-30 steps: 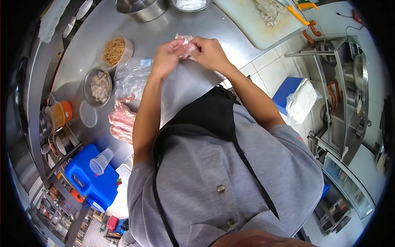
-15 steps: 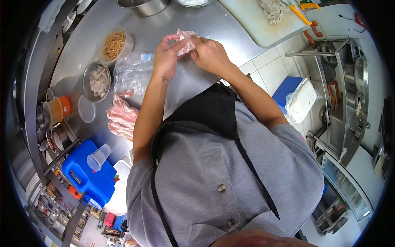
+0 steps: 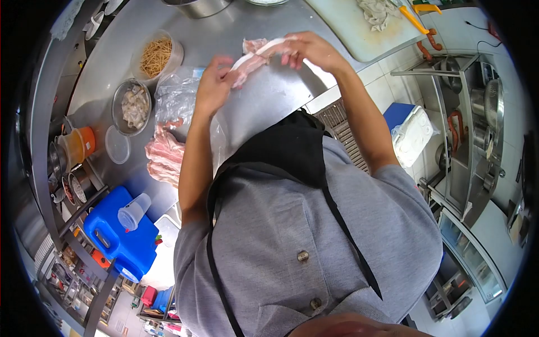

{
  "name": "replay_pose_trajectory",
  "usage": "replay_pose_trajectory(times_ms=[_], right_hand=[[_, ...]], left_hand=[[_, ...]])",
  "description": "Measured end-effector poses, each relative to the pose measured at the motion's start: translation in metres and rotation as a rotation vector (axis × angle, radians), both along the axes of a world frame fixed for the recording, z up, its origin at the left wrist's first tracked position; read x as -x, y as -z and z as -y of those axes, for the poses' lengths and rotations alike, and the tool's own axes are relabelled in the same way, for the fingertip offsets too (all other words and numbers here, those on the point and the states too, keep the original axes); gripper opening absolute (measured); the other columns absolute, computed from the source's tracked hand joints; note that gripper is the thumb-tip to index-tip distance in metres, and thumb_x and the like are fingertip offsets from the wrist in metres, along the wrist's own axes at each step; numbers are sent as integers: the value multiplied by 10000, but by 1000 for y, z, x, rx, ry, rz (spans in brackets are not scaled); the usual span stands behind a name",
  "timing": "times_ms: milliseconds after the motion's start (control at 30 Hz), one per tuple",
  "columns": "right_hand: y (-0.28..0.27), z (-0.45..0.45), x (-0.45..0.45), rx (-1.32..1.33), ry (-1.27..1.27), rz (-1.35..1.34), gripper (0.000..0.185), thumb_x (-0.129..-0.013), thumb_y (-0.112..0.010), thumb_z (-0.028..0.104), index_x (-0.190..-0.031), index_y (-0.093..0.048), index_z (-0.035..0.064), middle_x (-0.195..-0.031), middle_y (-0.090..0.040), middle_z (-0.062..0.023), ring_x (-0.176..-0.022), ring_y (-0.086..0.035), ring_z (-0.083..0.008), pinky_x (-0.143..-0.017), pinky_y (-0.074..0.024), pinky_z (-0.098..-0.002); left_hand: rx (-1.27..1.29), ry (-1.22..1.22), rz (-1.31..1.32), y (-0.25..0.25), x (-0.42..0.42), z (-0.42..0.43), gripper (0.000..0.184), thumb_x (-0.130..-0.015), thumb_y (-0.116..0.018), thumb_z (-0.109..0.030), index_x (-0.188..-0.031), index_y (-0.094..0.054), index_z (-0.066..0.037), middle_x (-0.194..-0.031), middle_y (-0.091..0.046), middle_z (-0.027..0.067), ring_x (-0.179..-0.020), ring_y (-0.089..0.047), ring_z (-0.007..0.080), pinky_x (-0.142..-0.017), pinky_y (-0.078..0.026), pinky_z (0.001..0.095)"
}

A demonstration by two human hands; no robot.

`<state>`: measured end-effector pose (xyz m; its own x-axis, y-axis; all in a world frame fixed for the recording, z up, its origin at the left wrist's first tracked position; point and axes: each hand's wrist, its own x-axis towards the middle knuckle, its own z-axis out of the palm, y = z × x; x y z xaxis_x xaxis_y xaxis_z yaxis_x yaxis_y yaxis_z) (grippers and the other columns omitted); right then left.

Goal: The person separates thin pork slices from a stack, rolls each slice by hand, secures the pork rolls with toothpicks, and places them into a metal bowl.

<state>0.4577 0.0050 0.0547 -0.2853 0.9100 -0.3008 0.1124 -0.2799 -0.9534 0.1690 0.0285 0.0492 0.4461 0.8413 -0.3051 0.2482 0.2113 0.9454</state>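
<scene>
A strip of pink and white meat (image 3: 255,59) is stretched between my two hands over the steel table. My left hand (image 3: 216,84) pinches its lower left end. My right hand (image 3: 311,51) holds the upper right end between thumb and fingers. Behind the strip, another small piece of meat (image 3: 252,44) shows in part. More raw meat strips (image 3: 165,157) lie by my left forearm, beside a clear plastic bag (image 3: 175,102). A metal bowl (image 3: 115,108) with pale pieces in it and a tub of thin wooden sticks (image 3: 155,58) stand to the left.
On the table (image 3: 261,104) are a clear lid (image 3: 118,145), a metal pot (image 3: 202,8) and a white cutting board (image 3: 359,48) with a crumpled cloth (image 3: 377,12). A blue container (image 3: 120,230) is at the lower left, a cooler box (image 3: 411,135) at the right.
My hands have moved apart, the right one up and to the right. The meat that was bunched between them is now drawn out into a long strip.
</scene>
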Motion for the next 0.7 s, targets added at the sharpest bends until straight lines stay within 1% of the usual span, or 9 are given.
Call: replay_pose_trajectory(times_ms=[267, 333, 367, 400, 467, 533, 600, 667, 700], right_hand=[[24, -41, -87, 61, 443, 169, 295, -964, -549, 245, -950, -695, -11, -738, -695, -84, -581, -594, -127, -509, -471, -280], [35, -38, -98, -106, 663, -184, 173, -934, -637, 127, -1043, -614, -5, -892, -689, -149, -734, -677, -178, -598, -545, -282], [42, -52, -99, -6, 938, -184, 212, -912, -612, 163, -1031, -620, -13, -970, -674, -208, -813, -677, -265, -676, -564, -387], [42, -52, -105, -3, 932, -186, 212, -912, -612, 163, -1031, -620, -13, -970, -674, -208, -813, -677, -265, -676, -564, -387], [43, -49, -126, -54, 630, 526, 314, -952, -545, 255, -920, -702, -16, -716, -680, -100, -573, -587, -137, -529, -481, -291], [18, -36, -91, -89, 575, 899, 259, -906, -603, 234, -940, -703, -3, -733, -691, -144, -575, -621, -228, -555, -513, -359], [11, -27, -50, -1043, 611, 1870, 263, -858, -640, 187, -1007, -631, -30, -1037, -644, -273, -884, -646, -397, -815, -541, -491], [25, -29, -6, -892, 272, 1468, 221, -833, -680, 204, -963, -697, 25, -736, -696, -171, -672, -666, -335, -643, -548, -432], [-4, -28, 39, -395, 0, 1235, 315, -793, -725, 215, -1057, -693, 46, -905, -716, -208, -876, -668, -429, -819, -543, -489]], left_hand=[[28, -11, -190, 16, 66, -3, 258, -916, -619, -65, -1131, -621, 76, -889, -720, 118, -735, -654, 154, -631, -510, 283], [44, -48, -221, 15, 77, -8, 263, -912, -636, -88, -1122, -644, 70, -890, -717, 95, -740, -642, 135, -639, -502, 270], [27, -33, -260, 14, 83, -11, 261, -908, -648, -104, -1104, -654, 68, -873, -715, 87, -732, -638, 127, -624, -498, 270], [11, -17, -300, 13, 88, -13, 261, -904, -660, -120, -1086, -663, 67, -856, -713, 80, -724, -634, 120, -609, -494, 270], [-10, -22, -304, 10, 90, -14, 256, -904, -669, -132, -1077, -673, 57, -831, -704, 69, -707, -624, 112, -608, -491, 265], [-33, -24, -306, 3, 89, -16, 251, -904, -678, -143, -1067, -684, 48, -806, -695, 59, -691, -614, 104, -607, -488, 259], [-78, 59, -387, -10, 86, -18, 264, -899, -704, -171, -1077, -696, 24, -799, -681, 35, -694, -599, 95, -626, -480, 258], [-133, 106, -434, -20, 83, -21, 251, -907, -702, -161, -1077, -695, 23, -814, -680, 30, -721, -600, 92, -652, -481, 260], [-190, 153, -476, -24, 80, -23, 238, -914, -699, -151, -1077, -694, 22, -829, -679, 25, -749, -602, 90, -678, -482, 262]])
